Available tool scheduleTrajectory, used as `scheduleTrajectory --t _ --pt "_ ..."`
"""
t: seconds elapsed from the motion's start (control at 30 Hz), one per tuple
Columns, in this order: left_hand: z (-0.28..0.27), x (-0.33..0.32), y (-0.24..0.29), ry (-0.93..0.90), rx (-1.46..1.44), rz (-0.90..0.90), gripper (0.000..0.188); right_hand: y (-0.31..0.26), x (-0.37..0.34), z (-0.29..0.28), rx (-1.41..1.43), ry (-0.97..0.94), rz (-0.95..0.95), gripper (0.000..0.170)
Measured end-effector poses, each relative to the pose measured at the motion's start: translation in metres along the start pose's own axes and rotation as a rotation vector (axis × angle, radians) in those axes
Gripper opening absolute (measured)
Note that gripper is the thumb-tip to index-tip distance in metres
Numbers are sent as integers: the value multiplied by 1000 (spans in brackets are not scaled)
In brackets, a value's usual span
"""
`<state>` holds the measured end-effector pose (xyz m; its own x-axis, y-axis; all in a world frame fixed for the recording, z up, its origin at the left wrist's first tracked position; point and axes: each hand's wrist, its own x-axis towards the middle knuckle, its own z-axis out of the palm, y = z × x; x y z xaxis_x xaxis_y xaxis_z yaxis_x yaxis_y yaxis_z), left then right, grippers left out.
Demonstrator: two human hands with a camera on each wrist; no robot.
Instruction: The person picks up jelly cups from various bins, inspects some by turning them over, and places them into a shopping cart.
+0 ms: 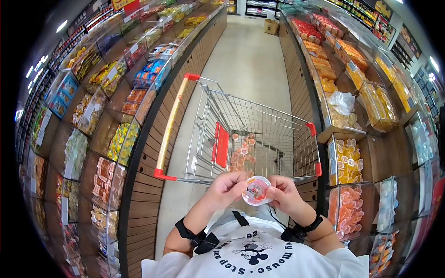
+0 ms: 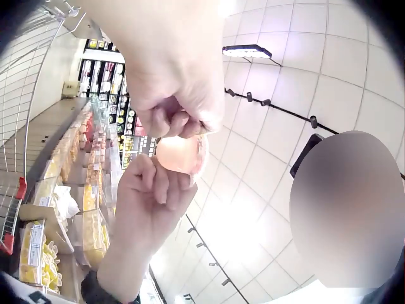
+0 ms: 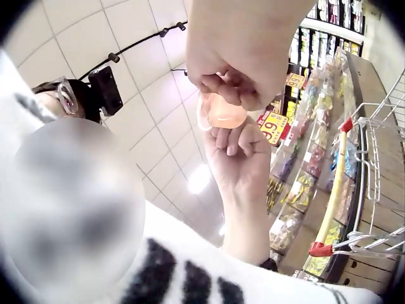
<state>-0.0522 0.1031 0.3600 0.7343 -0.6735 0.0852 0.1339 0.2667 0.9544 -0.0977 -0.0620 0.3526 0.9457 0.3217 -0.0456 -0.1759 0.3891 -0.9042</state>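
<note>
A small round cup with a printed lid (image 1: pixel 256 190) is held between both hands above the cart's near side, its lid facing the head camera. The left hand (image 1: pixel 228 189) pinches its left edge, and the right hand (image 1: pixel 283 192) pinches the right edge. In the left wrist view the cup (image 2: pixel 179 154) looks pale orange and translucent, between the left hand (image 2: pixel 174 104) above and the right hand (image 2: pixel 158 190) below. The right wrist view shows the cup (image 3: pixel 221 113) with the right hand (image 3: pixel 237 69) over it and the left hand (image 3: pixel 237 152) under it.
A wire shopping cart (image 1: pixel 264 111) with a yellow handle (image 1: pixel 172 127) stands in front, several similar cups (image 1: pixel 241 157) inside. Bins of wrapped sweets (image 1: pixel 123 143) line the left; on the right are bins of yellow cups (image 1: pixel 347 160) and orange cups (image 1: pixel 346 208). A box (image 1: pixel 270 26) stands down the aisle.
</note>
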Motion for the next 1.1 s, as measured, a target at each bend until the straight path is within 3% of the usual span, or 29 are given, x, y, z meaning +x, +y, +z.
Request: scheduleTrajectory --t 0.1,0.2,0.33,0.47,0.53,0.57,0.6,0.63,0.7,0.77,0.93,1.1 --pt "12 9 -6 -44 -5 45 23 -16 -10 -9 24 -55 57 22" --pt "30 32 -20 8 49 -45 23 -19 -21 -33 50 40 19 22" --pt "61 80 -85 -1 111 -311 22 -6 -53 -95 -114 310 35 23" --pt "77 98 -147 -122 -165 -536 37 18 -126 -177 -493 779 8 21" --pt "67 97 -171 -31 -138 -564 42 17 -174 -209 -487 1059 -9 13" --pt "62 96 -176 41 -104 -576 41 31 -210 -239 -654 1134 46 11" --pt "56 93 -181 117 -70 -586 41 18 -228 -244 -768 1201 -115 13" --pt "49 87 -186 193 -34 -611 36 34 -265 -274 -917 1293 -54 15" --pt "31 72 -197 320 -87 -631 32 13 -299 -279 -1240 1407 51 14" --pt "20 58 -201 425 -117 -630 29 8 -341 -302 -1453 1342 428 15" --pt "22 49 -208 602 -122 -566 25 40 -394 -357 -1479 1243 711 14" --pt "27 52 -222 557 -67 -657 21 83 -417 -402 -1495 1057 1054 17"
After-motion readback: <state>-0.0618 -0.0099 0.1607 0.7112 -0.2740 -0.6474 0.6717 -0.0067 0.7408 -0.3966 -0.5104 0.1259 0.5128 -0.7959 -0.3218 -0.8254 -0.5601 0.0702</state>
